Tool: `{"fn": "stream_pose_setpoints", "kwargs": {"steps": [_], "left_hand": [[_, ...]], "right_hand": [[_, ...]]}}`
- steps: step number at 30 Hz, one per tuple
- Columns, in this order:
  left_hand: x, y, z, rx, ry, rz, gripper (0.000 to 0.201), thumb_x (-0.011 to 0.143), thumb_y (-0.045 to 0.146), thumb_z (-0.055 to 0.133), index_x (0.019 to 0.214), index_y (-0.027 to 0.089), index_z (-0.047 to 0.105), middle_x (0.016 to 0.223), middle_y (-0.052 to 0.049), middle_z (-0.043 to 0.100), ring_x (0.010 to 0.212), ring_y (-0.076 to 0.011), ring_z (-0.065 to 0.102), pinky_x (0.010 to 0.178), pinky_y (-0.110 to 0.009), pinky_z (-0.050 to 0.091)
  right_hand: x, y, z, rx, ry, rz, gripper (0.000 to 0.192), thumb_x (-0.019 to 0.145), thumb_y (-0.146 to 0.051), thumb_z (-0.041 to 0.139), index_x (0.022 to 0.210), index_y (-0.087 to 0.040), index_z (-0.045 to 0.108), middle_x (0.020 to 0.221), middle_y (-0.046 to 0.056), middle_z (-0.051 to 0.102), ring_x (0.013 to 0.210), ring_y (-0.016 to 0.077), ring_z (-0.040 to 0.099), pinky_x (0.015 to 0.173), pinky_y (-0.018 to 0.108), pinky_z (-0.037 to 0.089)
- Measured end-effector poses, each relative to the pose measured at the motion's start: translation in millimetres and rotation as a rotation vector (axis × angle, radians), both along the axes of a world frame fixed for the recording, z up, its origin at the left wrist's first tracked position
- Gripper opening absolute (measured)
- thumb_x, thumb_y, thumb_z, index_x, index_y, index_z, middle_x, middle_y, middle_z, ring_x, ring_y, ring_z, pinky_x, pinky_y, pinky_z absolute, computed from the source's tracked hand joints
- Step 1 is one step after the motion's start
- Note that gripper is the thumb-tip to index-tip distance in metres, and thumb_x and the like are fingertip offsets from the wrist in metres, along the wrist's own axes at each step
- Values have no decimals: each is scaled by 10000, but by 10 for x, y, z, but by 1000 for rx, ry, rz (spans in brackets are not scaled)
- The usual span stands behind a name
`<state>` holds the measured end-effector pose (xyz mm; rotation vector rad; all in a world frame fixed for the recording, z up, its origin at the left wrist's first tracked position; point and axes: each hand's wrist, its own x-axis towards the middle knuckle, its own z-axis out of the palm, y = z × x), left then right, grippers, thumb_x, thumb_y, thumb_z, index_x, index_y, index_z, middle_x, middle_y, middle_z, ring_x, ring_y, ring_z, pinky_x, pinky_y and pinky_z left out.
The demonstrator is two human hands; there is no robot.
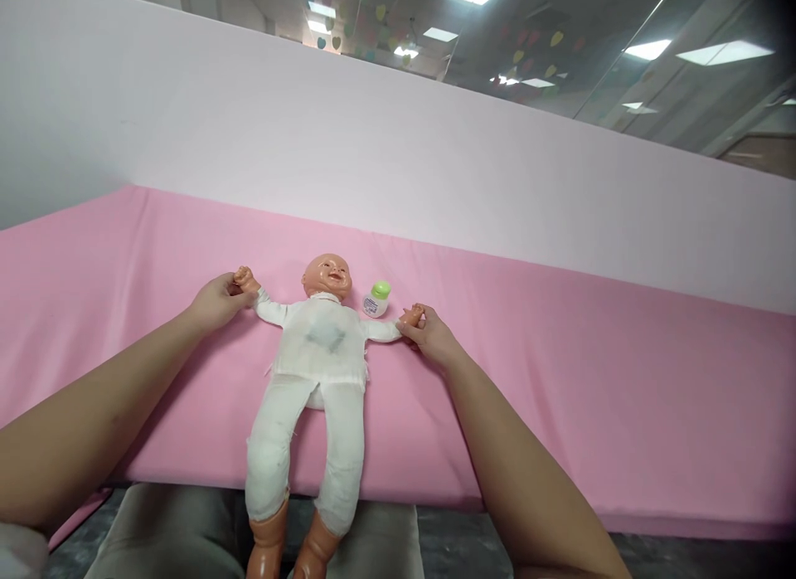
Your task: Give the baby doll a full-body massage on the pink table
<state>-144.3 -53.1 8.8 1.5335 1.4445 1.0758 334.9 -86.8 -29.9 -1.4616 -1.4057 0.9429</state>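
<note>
The left hand [219,302] and the right hand [435,337] are well apart, each pinching one plastic hand of a baby doll [323,359] between thumb and fingers, so that the doll's arms spread out to both sides. The doll lies face up between them on a pink-covered desk [560,396], its white cloth body marked by a greyish patch on the chest, its legs reaching over the near edge above the person's trousers [180,529]. Just beside its head is a small white bottle [376,304] with a green cap [381,289]. Behind the desk stands a white partition [373,164].
</note>
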Motion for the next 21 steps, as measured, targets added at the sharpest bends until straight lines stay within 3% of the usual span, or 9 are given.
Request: {"fn": "stream_pose_setpoints", "kwargs": {"steps": [3,5,9,11,13,16,19,21], "left_hand": [[111,-135,82,82,-28,-71,407,726,431,850,1002,204,658,981,-78,741,891,-263,690,761,-337,523],[201,-256,153,135,-54,-150,427,736,416,851,1064,203,681,1039,-87,744,933,-272,696,805,-360,552],[384,-481,240,202,81,-292,428,759,411,829,1134,227,739,1140,-84,755,1023,-296,692,924,-420,565],[468,-556,245,230,185,-404,353,776,397,806,1098,258,770,1132,-74,763,1031,-293,687,937,-421,560],[537,-599,229,266,246,-508,304,792,393,791,1076,283,788,1111,-70,761,1024,-282,683,910,-401,559],[592,-611,189,293,265,-559,298,797,396,788,1075,289,795,1092,-64,746,980,-259,679,853,-366,552],[587,-578,152,262,237,-477,334,789,396,790,1099,273,779,1119,-62,741,957,-254,674,834,-360,538],[551,-529,135,239,211,-358,368,801,420,781,1131,259,754,1136,-62,744,948,-254,669,836,-362,528]], "right_hand": [[-88,-60,54,69,-32,-32,929,775,-458,886,1534,-289,378,1501,163,608,1095,250,731,933,421,630],[-193,-138,124,164,-14,-15,955,793,-458,876,1562,-296,332,1497,172,609,1111,256,734,961,430,619],[-492,-370,281,456,-43,53,713,784,-419,890,1381,-298,517,1364,130,689,1150,282,715,950,416,616],[-656,-486,342,534,-165,170,477,792,-364,883,1199,-293,644,1220,91,744,1118,289,720,969,443,605],[-789,-566,377,555,-312,352,313,853,-297,818,1147,-307,712,1146,58,770,1097,284,720,995,483,588],[-880,-597,377,550,-425,487,327,925,-243,736,1233,-352,742,1191,31,776,1145,278,698,1033,515,562],[-839,-533,336,483,-376,349,385,889,-288,798,1264,-354,738,1212,38,768,1110,273,707,1017,492,561],[-754,-451,307,414,-234,199,486,866,-340,824,1332,-337,687,1214,54,762,1067,263,718,972,455,576]]}}
